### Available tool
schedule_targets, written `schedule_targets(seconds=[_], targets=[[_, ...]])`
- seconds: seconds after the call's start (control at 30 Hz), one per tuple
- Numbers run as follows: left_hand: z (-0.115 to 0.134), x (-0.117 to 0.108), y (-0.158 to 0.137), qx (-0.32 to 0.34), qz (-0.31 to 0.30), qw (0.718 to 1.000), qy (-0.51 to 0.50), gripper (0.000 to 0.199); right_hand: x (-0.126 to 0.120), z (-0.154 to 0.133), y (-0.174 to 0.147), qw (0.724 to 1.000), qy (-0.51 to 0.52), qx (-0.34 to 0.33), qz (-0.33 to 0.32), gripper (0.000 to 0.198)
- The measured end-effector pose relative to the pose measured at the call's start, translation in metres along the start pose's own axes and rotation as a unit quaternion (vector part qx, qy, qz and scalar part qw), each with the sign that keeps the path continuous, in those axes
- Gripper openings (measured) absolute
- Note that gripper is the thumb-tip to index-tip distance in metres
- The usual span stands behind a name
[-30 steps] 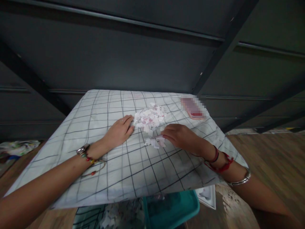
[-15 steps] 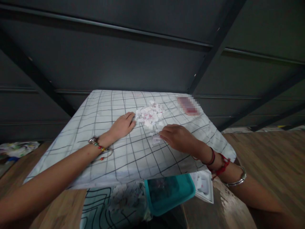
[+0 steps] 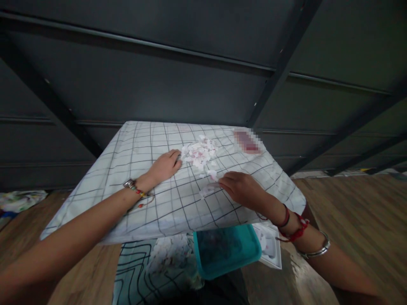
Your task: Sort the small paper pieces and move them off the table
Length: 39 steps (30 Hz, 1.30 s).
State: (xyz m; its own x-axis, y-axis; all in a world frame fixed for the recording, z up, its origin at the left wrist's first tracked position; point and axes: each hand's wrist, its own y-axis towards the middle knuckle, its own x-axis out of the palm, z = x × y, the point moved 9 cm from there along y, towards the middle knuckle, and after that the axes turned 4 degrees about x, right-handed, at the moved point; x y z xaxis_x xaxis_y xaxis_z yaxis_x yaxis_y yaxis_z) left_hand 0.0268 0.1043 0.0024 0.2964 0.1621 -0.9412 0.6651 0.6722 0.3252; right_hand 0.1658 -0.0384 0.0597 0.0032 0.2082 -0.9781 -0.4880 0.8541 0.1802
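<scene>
A loose pile of small white paper scraps [image 3: 199, 153], some with pinkish marks, lies on the checked cloth. My left hand [image 3: 165, 167] rests flat on the cloth, fingers stretched, its fingertips at the left edge of the pile. Nearer to me, my right hand [image 3: 240, 188] has its fingers pinched together at the edge of a thin, whitish, see-through piece [image 3: 208, 190]. Just above that piece is a separate paper scrap [image 3: 212, 174]. My right fingertips are partly hidden, so the exact grip is hard to see.
The white checked cloth [image 3: 133, 146] covers a table against a dark panelled wall [image 3: 171, 80]. A blurred-out reddish flat object [image 3: 247, 141] lies at the back right. Below the front edge are a teal tub [image 3: 227, 271], a white box [image 3: 278, 254] and a heap of pale scraps [image 3: 170, 254].
My right hand has shifted slightly right and down, uncovering more of the nearby scrap. My left hand stays beside the pile. The camera view has tilted a little.
</scene>
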Motion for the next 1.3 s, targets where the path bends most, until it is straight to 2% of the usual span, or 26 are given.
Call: schedule_targets(seconds=[0.1,0.33,0.57,0.9,1.13,1.3], targets=[[0.000,0.001,-0.001,0.000,-0.007,1.000,-0.002,0.044,0.003,-0.006,-0.010,0.999,0.010,-0.033,-0.011,0.021],[-0.002,0.004,-0.001,-0.002,-0.017,1.000,-0.010,0.045,-0.009,-0.014,-0.030,0.999,0.026,-0.045,-0.012,0.022],[0.000,0.004,-0.001,0.003,-0.024,1.000,-0.010,0.047,-0.006,-0.011,-0.027,1.000,0.004,-0.028,0.012,0.019],[0.003,0.000,0.000,0.002,-0.024,0.999,-0.025,0.044,-0.011,-0.036,-0.040,0.996,0.033,-0.077,0.021,0.024],[0.003,0.000,0.000,0.006,-0.016,1.000,-0.013,0.043,-0.007,-0.018,-0.035,1.000,0.008,-0.018,0.024,0.020],[0.000,0.002,-0.001,0.006,-0.009,1.000,-0.006,0.042,-0.009,-0.028,-0.040,0.999,-0.010,-0.032,0.002,0.022]])
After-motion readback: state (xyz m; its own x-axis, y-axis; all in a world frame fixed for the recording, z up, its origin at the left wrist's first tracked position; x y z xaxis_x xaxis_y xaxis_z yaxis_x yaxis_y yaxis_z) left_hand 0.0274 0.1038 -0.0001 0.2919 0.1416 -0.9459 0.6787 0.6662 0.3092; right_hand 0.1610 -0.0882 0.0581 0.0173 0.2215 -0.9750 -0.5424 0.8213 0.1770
